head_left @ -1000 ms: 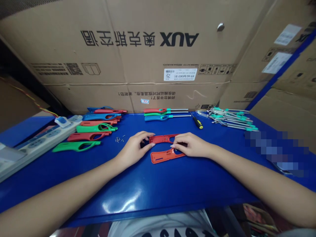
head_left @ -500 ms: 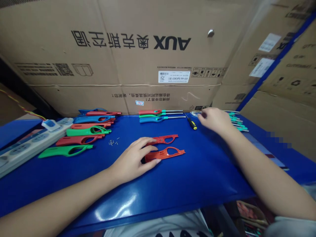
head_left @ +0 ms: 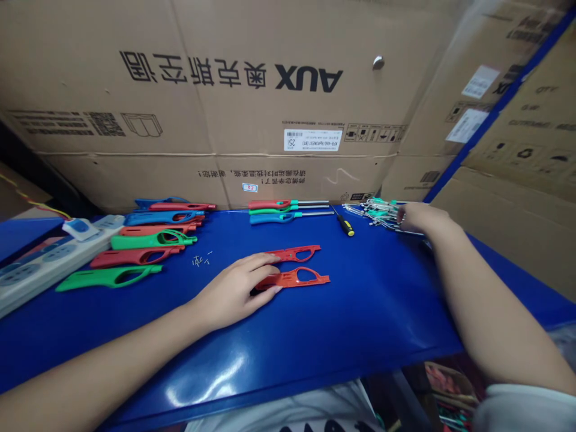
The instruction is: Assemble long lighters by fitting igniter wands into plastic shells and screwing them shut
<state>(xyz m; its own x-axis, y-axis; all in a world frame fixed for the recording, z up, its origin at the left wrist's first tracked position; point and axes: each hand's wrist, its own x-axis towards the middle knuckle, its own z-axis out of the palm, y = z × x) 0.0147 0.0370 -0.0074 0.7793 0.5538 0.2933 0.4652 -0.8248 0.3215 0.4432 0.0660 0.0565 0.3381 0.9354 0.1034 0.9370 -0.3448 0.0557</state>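
Observation:
My left hand (head_left: 236, 291) has its fingers curled over the rear ends of two open lighter shell halves on the table. Its thumb lies along the near edge of the orange-red shell half (head_left: 301, 278), while the fingertips reach the red shell half (head_left: 297, 253) behind it. The covered ends are hidden. At the back right, my right hand (head_left: 420, 217) bends down with closed fingers at the metal rods, beside a pile of teal-and-silver wired parts (head_left: 378, 209). What sits between those fingertips is hidden.
Several coloured lighter handles (head_left: 148, 240) lie in a row at left, beside a white power strip (head_left: 58, 258). Small screws (head_left: 201, 260) are scattered nearby. Three lighters with metal rods (head_left: 274, 217) and a yellow-black screwdriver (head_left: 345, 225) lie before the cardboard wall (head_left: 216, 120).
My right hand has moved right from the wired parts, uncovering their pile, and now covers the teal-ended rods. My left hand stays at the shell halves. The view has shifted slightly.

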